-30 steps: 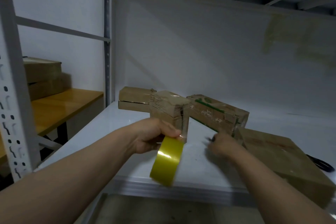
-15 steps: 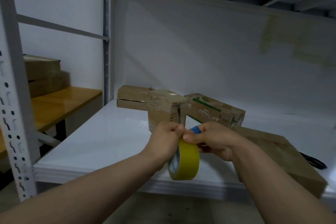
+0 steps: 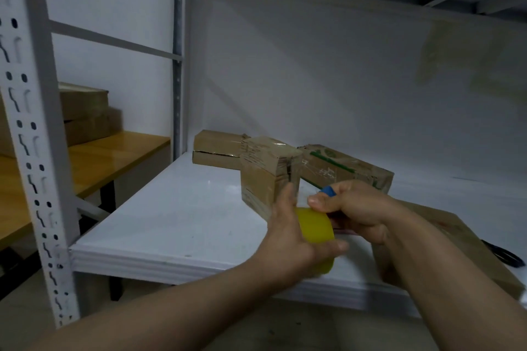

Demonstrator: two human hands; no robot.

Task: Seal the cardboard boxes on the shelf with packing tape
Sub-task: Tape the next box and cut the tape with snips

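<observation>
My left hand (image 3: 293, 239) grips a yellow roll of packing tape (image 3: 315, 226) over the front edge of the white shelf (image 3: 176, 225). My right hand (image 3: 356, 209) is closed around a blue-tipped tool (image 3: 328, 190) beside the roll, its thumb near the tape. Just behind my hands stands an upright, tape-wrapped cardboard box (image 3: 268, 171). A flat box (image 3: 218, 148) lies at the back left, a green-printed box (image 3: 345, 169) lies to the right of the upright one, and a larger box (image 3: 467, 248) sits under my right forearm.
A black cable (image 3: 504, 256) lies on the shelf at the far right. The perforated grey upright (image 3: 34, 134) of the rack stands at the left. Beyond it a wooden table (image 3: 94, 157) carries stacked boxes (image 3: 82, 114). The shelf above hangs low overhead.
My right hand came in from the boxes with the blue-tipped tool and met the roll. My left hand turned the roll and dropped a little toward the shelf's front edge.
</observation>
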